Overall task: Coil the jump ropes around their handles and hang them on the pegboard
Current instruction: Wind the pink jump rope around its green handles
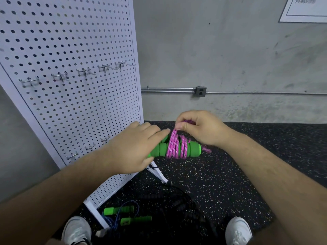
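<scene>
The left hand (134,147) wraps over the left end of a pair of green handles (193,149) and holds them level in the air, in front of the right edge of the pegboard (70,50). Its forefinger reaches out to touch the pink rope (175,147), which is wound in several turns around the middle of the handles. The right hand (200,128) sits just above the coil, thumb and fingers pinching a strand of the rope at the top of the turns. A row of metal hooks (30,81) runs across the pegboard, with a few more near its lower edge. On the speckled black mat (247,174), by the foot of the board, lies a blue rope with green handles (127,214), next to a black rope (177,200). Two white shoes (77,228) stand at the mat's near edge.
</scene>
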Action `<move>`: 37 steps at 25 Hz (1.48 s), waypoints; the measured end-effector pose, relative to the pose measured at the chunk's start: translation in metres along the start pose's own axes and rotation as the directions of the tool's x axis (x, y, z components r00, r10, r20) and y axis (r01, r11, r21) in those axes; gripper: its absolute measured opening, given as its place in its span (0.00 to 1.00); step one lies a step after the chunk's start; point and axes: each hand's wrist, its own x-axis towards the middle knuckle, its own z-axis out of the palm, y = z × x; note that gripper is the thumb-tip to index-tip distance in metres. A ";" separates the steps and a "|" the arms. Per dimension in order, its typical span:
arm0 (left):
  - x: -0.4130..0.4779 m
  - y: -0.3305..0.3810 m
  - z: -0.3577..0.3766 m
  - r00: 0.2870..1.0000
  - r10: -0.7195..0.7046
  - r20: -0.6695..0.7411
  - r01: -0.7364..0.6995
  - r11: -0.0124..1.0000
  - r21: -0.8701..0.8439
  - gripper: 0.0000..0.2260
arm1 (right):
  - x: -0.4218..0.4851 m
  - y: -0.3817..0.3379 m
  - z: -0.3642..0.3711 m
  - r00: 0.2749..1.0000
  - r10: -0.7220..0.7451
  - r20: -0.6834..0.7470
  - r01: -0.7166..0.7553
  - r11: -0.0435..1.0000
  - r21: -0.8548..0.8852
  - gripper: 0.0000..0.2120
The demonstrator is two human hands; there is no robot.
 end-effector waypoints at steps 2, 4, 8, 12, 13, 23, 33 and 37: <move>-0.004 -0.003 -0.004 1.000 -0.016 0.005 0.016 0.994 -0.104 0.36 | 0.003 0.004 0.000 1.000 0.016 0.007 -0.017 0.982 0.187 0.03; -0.006 -0.003 -0.009 1.000 0.003 0.000 -0.003 0.983 -0.185 0.33 | 0.003 0.005 0.002 0.999 0.035 0.008 -0.036 0.936 0.350 0.07; -0.006 0.003 -0.017 0.999 -0.003 -0.044 -0.010 0.959 -0.283 0.28 | -0.001 0.010 0.002 0.985 0.133 0.113 -0.174 0.793 0.584 0.08; -0.005 0.006 -0.023 0.993 -0.052 -0.106 0.024 0.969 -0.247 0.33 | -0.004 0.006 0.017 0.974 0.180 0.137 -0.223 0.677 0.701 0.03; -0.004 0.005 -0.022 0.994 -0.023 -0.105 0.000 0.978 -0.210 0.33 | -0.005 0.002 0.022 0.976 0.162 0.143 -0.215 0.661 0.719 0.07; -0.007 -0.030 0.005 0.992 -0.081 -0.098 0.095 0.984 0.150 0.29 | -0.031 -0.043 0.098 0.955 0.243 0.171 -0.295 0.847 0.443 0.15; -0.014 -0.047 0.020 0.996 -0.005 -0.086 0.017 0.990 0.139 0.31 | -0.041 -0.068 0.035 0.984 0.059 0.166 -0.081 0.988 0.131 0.12; -0.012 -0.031 0.017 0.997 0.005 -0.080 0.003 0.995 0.099 0.35 | -0.039 -0.066 0.008 0.999 -0.022 0.041 0.026 0.995 -0.093 0.10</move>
